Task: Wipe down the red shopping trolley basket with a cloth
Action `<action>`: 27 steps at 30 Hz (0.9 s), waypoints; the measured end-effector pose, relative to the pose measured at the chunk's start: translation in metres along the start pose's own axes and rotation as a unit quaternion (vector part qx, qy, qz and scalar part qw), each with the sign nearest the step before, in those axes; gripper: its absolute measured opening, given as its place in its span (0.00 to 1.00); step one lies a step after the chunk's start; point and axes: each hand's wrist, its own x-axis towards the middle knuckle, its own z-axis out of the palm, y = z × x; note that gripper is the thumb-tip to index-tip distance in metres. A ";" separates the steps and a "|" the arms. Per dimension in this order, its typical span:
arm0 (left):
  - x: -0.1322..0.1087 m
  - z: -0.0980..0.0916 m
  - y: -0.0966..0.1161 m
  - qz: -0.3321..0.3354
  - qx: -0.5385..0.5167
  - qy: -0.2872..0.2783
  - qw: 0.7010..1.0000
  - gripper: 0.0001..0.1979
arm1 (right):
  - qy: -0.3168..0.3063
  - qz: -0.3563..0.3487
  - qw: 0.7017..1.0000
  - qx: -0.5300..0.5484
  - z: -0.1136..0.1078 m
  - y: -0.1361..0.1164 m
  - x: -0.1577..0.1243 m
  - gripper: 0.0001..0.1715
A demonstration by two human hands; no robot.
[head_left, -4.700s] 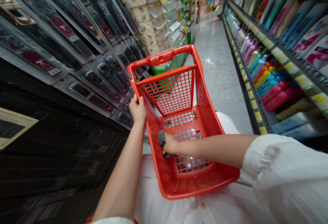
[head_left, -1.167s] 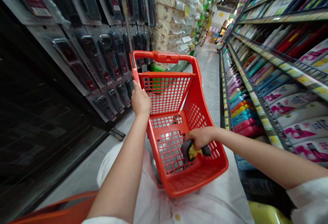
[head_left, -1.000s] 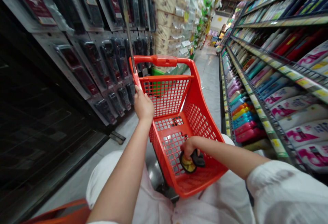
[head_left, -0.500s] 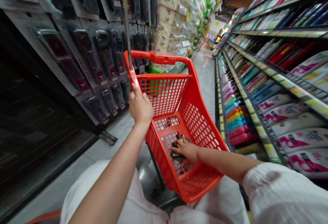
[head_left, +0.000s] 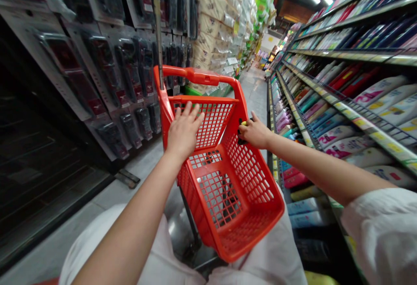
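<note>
A red shopping cart basket with mesh walls stands in front of me, tilted in the view. My left hand is open over its left side, fingers spread toward the back mesh panel. Above the right rim, my right hand is closed around a small black and yellow object. The fingers cover most of that object, so its kind cannot be made out. Through the grid of the basket's floor, dark parts below show.
Packaged dark goods hang on a rack at the left. Cream-coloured packs are stacked behind the cart. Shelves of bottles run along the right, close to my right arm. A grey tiled aisle leads away between them.
My right hand has lifted the black and yellow object from the basket floor up to the right rim. My left hand has let go of the left rim and opened.
</note>
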 end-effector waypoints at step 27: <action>0.004 -0.009 0.017 -0.020 0.168 -0.183 0.968 0.14 | 0.075 0.070 0.993 0.049 0.004 0.033 0.060 0.18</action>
